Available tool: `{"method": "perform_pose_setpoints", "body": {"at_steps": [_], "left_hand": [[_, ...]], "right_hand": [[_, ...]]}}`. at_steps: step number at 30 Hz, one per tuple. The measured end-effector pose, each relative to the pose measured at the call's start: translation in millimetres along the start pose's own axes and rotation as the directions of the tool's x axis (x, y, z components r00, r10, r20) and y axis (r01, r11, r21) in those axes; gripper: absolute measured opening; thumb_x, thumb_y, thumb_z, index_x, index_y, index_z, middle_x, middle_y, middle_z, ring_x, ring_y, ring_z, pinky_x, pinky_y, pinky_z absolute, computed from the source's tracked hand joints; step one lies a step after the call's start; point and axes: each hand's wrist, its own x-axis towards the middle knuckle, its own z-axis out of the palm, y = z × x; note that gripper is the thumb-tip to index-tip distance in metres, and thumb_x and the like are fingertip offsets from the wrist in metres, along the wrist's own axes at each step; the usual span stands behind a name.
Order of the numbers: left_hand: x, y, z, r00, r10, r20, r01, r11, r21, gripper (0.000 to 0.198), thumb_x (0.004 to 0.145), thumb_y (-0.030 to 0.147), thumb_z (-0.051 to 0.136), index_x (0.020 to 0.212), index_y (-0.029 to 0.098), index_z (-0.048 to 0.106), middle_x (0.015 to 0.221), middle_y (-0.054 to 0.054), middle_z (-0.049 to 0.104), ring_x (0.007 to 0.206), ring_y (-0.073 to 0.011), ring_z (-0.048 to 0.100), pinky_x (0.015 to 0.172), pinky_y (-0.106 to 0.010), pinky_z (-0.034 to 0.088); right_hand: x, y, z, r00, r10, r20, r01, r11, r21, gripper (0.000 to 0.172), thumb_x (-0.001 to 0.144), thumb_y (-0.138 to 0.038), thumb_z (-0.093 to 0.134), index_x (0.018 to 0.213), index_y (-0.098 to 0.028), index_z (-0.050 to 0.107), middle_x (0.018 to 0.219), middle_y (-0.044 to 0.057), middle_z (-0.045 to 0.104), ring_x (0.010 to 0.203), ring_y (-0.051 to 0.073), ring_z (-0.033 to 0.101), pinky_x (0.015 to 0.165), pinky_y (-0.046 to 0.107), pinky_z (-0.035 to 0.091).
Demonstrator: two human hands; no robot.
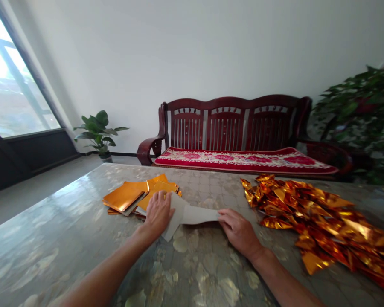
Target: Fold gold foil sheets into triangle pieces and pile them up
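Observation:
A pale grey sheet of paper (200,215) stretches between my hands just above the table, slightly bent. My right hand (241,233) pinches its right end between thumb and fingers. My left hand (159,211) lies palm down, fingers stretched over another grey sheet (172,228) and the edge of the gold foil paper. Under and beyond that hand is a loose stack of gold foil paper sheets (124,196), spread to the left. Whether the left fingertips grip any sheet is hard to see.
A heap of folded, shiny gold-orange foil pieces (320,217) covers the table's right side. The table (67,251) has a glossy floral cover. Behind it stand a dark red wooden bench (225,130) with a red patterned cushion and potted plants (97,130) on either side.

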Motion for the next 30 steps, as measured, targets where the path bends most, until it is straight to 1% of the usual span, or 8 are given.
{"method": "perform_pose_setpoints", "body": {"at_steps": [3, 7, 12, 17, 21, 25, 27, 30], "left_hand": [[9, -15, 3.5, 0.986, -0.104, 0.133, 0.104, 0.995, 0.004, 0.056, 0.084, 0.030, 0.067, 0.135, 0.015, 0.046, 0.122, -0.015, 0.056, 0.115, -0.0310, 0.053, 0.091, -0.037, 0.043], [12, -21, 10.0, 0.970, -0.109, 0.217, 0.149, 0.973, -0.176, 0.058, 0.085, 0.027, 0.063, 0.139, 0.018, 0.042, 0.127, -0.014, 0.057, 0.113, -0.0267, 0.059, 0.088, -0.032, 0.045], [20, -34, 4.9, 0.977, -0.147, 0.157, 0.194, 0.919, -0.344, 0.054, 0.090, 0.026, 0.055, 0.142, 0.023, 0.040, 0.117, -0.009, 0.068, 0.111, -0.0247, 0.063, 0.091, -0.033, 0.045], [37, -68, -3.8, 0.945, -0.307, 0.112, 0.326, 0.897, -0.299, 0.053, 0.091, 0.031, 0.053, 0.142, 0.025, 0.043, 0.117, -0.010, 0.069, 0.105, -0.0277, 0.066, 0.085, -0.037, 0.049], [40, -82, -5.5, 0.937, -0.338, 0.087, 0.349, 0.921, -0.174, 0.050, 0.090, 0.028, 0.054, 0.139, 0.019, 0.048, 0.119, -0.015, 0.066, 0.112, -0.0327, 0.061, 0.091, -0.044, 0.048], [27, -49, -12.3, 0.984, -0.142, -0.111, 0.128, 0.984, -0.126, 0.045, 0.088, 0.024, 0.058, 0.133, 0.021, 0.054, 0.131, -0.013, 0.058, 0.121, -0.0321, 0.053, 0.102, -0.045, 0.043], [14, -15, -15.5, 0.993, 0.081, -0.083, -0.099, 0.964, -0.248, 0.039, 0.089, 0.024, 0.058, 0.128, 0.024, 0.058, 0.126, -0.009, 0.060, 0.118, -0.0265, 0.055, 0.103, -0.039, 0.044], [-4, 40, -13.0, 0.932, 0.363, 0.018, -0.321, 0.845, -0.428, 0.053, 0.085, 0.022, 0.064, 0.135, 0.031, 0.051, 0.130, -0.004, 0.058, 0.115, -0.0206, 0.058, 0.098, -0.031, 0.047]], "right_hand": [[1, -1, -3, 0.997, 0.055, -0.061, -0.059, 0.995, -0.076, 0.016, 0.094, -0.020, 0.052, 0.091, -0.022, 0.068, 0.098, 0.004, 0.072, 0.090, 0.020, 0.067, 0.082, 0.030, 0.050], [0, 2, -6, 0.982, 0.120, -0.149, -0.151, 0.965, -0.214, 0.012, 0.093, -0.024, 0.056, 0.086, -0.022, 0.065, 0.083, 0.002, 0.072, 0.077, 0.020, 0.067, 0.071, 0.030, 0.046], [1, 4, -11, 0.978, 0.077, -0.193, -0.146, 0.916, -0.373, 0.010, 0.090, -0.019, 0.057, 0.087, -0.020, 0.066, 0.080, 0.003, 0.070, 0.076, 0.022, 0.064, 0.071, 0.032, 0.041], [2, -5, -13, 0.994, -0.003, -0.108, -0.037, 0.928, -0.371, 0.014, 0.093, -0.018, 0.056, 0.091, -0.022, 0.069, 0.080, 0.003, 0.065, 0.081, 0.021, 0.059, 0.075, 0.032, 0.039], [2, -9, -10, 1.000, -0.019, -0.015, 0.013, 0.936, -0.351, 0.011, 0.092, -0.018, 0.061, 0.087, -0.023, 0.069, 0.081, 0.003, 0.063, 0.083, 0.020, 0.057, 0.074, 0.031, 0.038], [2, -10, -7, 0.998, -0.024, 0.059, 0.044, 0.927, -0.372, 0.007, 0.088, -0.019, 0.068, 0.084, -0.024, 0.068, 0.080, 0.001, 0.064, 0.080, 0.021, 0.057, 0.072, 0.033, 0.036], [3, -13, -7, 0.996, -0.022, 0.087, 0.053, 0.925, -0.377, 0.005, 0.087, -0.021, 0.070, 0.083, -0.024, 0.068, 0.079, 0.002, 0.065, 0.080, 0.021, 0.057, 0.072, 0.033, 0.036], [4, -21, -8, 0.991, -0.037, 0.130, 0.083, 0.927, -0.366, 0.005, 0.088, -0.025, 0.070, 0.083, -0.023, 0.069, 0.079, 0.003, 0.065, 0.080, 0.022, 0.058, 0.072, 0.034, 0.036]]}}
